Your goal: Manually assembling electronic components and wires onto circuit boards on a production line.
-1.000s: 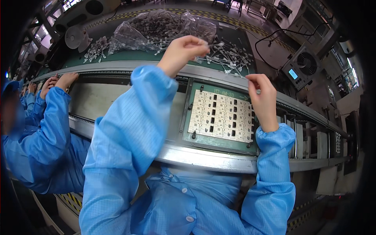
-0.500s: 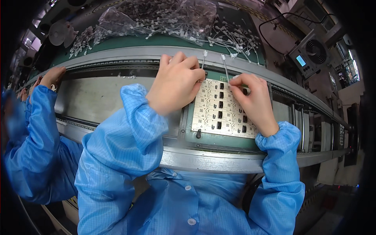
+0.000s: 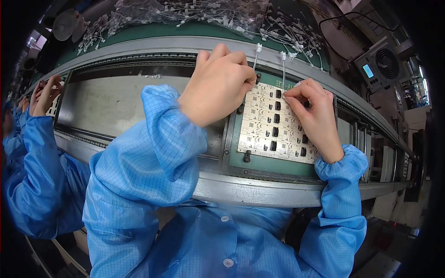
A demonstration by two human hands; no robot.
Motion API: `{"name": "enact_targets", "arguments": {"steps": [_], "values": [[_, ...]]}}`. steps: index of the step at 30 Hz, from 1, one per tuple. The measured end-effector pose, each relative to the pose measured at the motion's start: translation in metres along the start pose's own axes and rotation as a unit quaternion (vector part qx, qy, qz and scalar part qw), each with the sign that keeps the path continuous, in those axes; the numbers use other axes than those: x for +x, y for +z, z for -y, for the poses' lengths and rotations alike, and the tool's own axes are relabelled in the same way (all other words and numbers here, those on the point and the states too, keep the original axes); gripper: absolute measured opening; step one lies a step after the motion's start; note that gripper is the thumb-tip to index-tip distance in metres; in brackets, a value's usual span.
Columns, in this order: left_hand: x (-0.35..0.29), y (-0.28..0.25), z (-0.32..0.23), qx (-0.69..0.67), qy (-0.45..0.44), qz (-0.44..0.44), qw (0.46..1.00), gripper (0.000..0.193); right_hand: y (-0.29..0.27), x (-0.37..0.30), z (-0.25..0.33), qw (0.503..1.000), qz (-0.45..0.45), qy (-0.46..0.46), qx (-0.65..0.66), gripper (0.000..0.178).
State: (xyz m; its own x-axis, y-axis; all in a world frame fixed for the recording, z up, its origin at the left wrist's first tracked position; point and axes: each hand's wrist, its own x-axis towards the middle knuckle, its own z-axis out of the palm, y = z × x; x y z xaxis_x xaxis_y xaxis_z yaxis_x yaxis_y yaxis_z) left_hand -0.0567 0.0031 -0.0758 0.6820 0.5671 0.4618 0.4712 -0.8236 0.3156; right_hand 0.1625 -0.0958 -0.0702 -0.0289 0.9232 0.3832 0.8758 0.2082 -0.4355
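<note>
Gripping right cable (image 3: 284,74) in right hand (image 3: 311,104): thumb and index pinched together, near end of the wire lost between the fingertips. Looks to be gripping left cable (image 3: 256,61) in left hand (image 3: 217,85) too: fingers curled in tight, tips mostly hidden, so can't tell the exact pinch.

Key relation: long axis of both cables pointing away from the body, roughly parallel, with white connectors (image 3: 283,56) at the far ends over the far rail (image 3: 162,44). Near ends down at the hands, by the far edge of the pale circuit panel (image 3: 259,123). Right hand nearer to the panel's printed face, reaching over its right half, fingertips just right of the topmost black block (image 3: 278,94). Left hand off at the far left corner of the panel, mostly outside it. Can't tell touching from hovering over the panel for either one.

Panel lying flat on a green carrier (image 3: 278,167), between far rail and near rail (image 3: 259,194). Beyond the far rail: green desk (image 3: 120,33) with a loose heap of similar cables (image 3: 292,34), past both hands.
</note>
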Motion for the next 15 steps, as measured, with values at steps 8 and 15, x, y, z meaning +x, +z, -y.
{"name": "enact_targets", "arguments": {"steps": [8, 15], "values": [[0.001, 0.002, -0.01, 0.083, 0.021, -0.013, 0.996, 0.006, 0.001, 0.0, 0.0, 1.0, 0.001, 0.017, 0.023, 0.006], [0.004, 0.006, -0.012, 0.043, 0.019, -0.023, 0.999, 0.017, -0.008, -0.002, 0.002, 0.998, 0.019, -0.024, -0.058, 0.008]]}}
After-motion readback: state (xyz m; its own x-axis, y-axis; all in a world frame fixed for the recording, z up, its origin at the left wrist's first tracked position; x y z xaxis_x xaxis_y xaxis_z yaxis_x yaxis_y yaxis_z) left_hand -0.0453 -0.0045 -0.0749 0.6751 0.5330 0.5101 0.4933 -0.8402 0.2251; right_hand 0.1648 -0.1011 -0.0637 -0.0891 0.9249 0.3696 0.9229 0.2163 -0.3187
